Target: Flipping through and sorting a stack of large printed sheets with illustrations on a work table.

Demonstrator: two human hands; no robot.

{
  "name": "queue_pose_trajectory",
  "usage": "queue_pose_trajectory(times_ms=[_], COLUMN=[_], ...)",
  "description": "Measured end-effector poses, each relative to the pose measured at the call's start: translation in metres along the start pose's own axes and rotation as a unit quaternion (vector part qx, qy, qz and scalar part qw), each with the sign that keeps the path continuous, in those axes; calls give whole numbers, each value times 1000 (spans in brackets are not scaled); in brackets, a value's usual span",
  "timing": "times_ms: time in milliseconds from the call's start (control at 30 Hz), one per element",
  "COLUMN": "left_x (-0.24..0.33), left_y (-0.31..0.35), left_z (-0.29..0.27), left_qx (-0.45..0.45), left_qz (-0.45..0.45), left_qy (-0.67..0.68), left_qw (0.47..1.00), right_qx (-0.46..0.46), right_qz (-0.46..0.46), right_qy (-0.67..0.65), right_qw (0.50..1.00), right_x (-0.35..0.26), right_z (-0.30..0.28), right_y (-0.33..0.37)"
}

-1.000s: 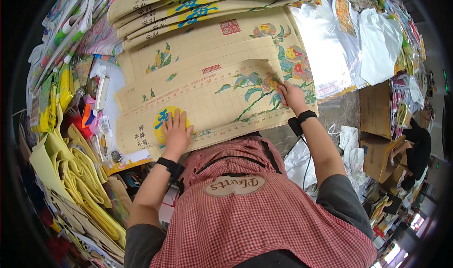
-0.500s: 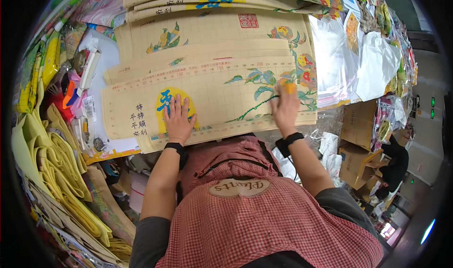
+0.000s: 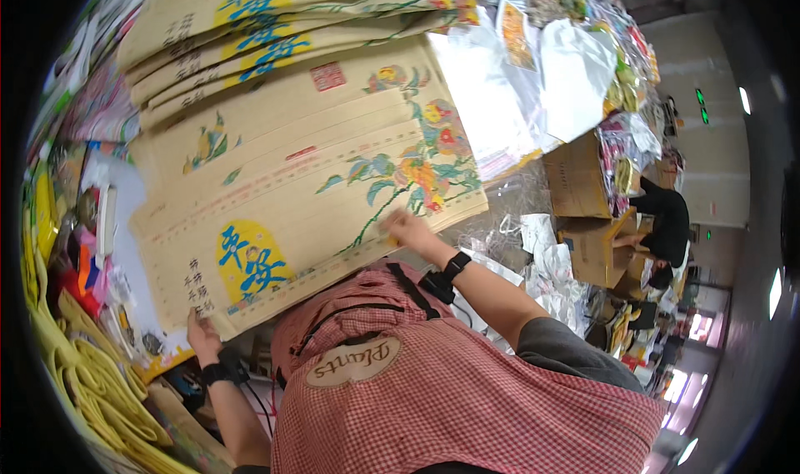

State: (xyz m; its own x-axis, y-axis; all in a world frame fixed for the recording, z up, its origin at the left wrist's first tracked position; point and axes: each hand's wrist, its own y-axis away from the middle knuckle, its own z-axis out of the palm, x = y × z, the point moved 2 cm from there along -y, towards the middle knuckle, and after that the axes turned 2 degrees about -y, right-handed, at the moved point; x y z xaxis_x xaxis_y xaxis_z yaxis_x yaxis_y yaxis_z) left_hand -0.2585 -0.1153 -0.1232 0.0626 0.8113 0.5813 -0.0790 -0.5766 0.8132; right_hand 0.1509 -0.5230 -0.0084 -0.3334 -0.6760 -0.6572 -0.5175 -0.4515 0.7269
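A tan printed cross-stitch fabric (image 3: 325, 224) lies folded in front of me, with blue characters on a yellow disc, colourful flowers and a ruled scale along its edge. My left hand (image 3: 204, 338) grips its near left corner, thumb on top and the other fingers mostly hidden. Over the near right part, beside the green stem and flowers, my right hand (image 3: 408, 230) has its fingers curled together, slightly blurred; whether cloth is pinched in them is hidden. More layers of the same fabric (image 3: 292, 90) lie beyond, under a folded pile (image 3: 192, 36) at the far side.
White plastic bags (image 3: 575, 78) lie on the table's right. Small tools and a white box (image 3: 107, 220) sit at the left, above yellow folded cloth (image 3: 96, 382). Cardboard boxes (image 3: 596, 245) stand to the right, where another person in black (image 3: 664, 224) bends over.
My view has turned, shifting the fabric leftward. My left hand has gone from lying flat on the yellow disc to the near left corner. My right hand's fingers have curled in, lower on the cloth.
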Motion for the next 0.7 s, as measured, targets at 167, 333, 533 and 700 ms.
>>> queue_pose_trajectory(times_ms=[167,333,533,700], left_x=[-15,-31,-50,-19], left_y=[116,121,124,168], left_z=[155,166,166,209], left_qx=[-233,-177,-110,-119], left_qz=[-5,80,336,500], left_qy=[61,-125,-597,-715], left_qw=[970,973,720,474], right_qx=[-146,91,261,163], right_qz=[88,-33,-393,-415], right_qy=[-450,-450,274,482], right_qw=[877,888,838,755], right_x=[10,3,-34,-38], right_z=[43,15,17,31], right_y=[2,-35,-8,-10])
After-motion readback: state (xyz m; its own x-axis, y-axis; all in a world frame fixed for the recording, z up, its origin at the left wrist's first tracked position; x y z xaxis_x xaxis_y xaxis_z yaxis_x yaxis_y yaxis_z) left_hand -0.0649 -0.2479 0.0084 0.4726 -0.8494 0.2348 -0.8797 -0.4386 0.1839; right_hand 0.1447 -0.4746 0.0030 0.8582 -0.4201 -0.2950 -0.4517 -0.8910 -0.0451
